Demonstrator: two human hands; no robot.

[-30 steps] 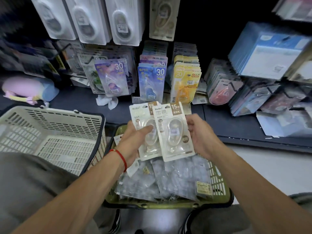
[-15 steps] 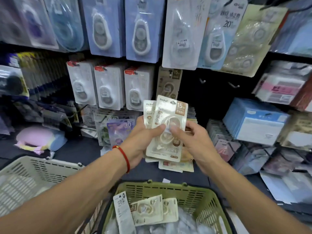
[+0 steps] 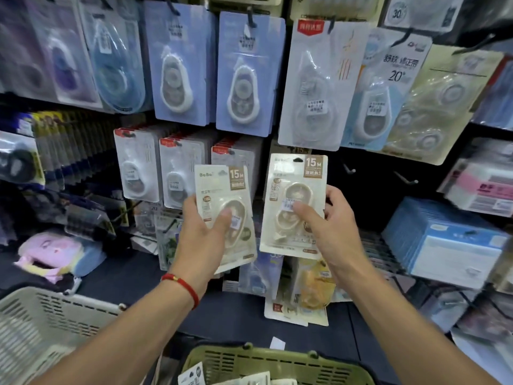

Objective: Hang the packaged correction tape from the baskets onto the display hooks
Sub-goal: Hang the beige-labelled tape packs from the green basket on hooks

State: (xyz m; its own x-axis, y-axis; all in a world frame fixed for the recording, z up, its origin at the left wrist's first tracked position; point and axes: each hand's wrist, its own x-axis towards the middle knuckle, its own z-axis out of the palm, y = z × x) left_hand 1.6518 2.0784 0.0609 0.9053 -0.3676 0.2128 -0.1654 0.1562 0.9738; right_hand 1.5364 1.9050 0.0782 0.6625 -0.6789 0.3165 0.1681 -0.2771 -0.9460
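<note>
Left hand: I see my left hand [image 3: 204, 234] gripping a cream pack [image 3: 224, 215], thumb across the blister, fingers behind.
Right hand: my right hand [image 3: 330, 232] pinches a second cream pack [image 3: 294, 204], thumb on its price sticker.
Orientation: both packs stand upright, long axis vertical, hang holes up; the left one leans slightly.
Position: the right pack sits before the hanging cream packs [image 3: 298, 149]; bare hooks [image 3: 348, 169] lie just right.
Baskets: green basket [image 3: 277, 359] below, white basket [image 3: 41, 323] lower left.
</note>
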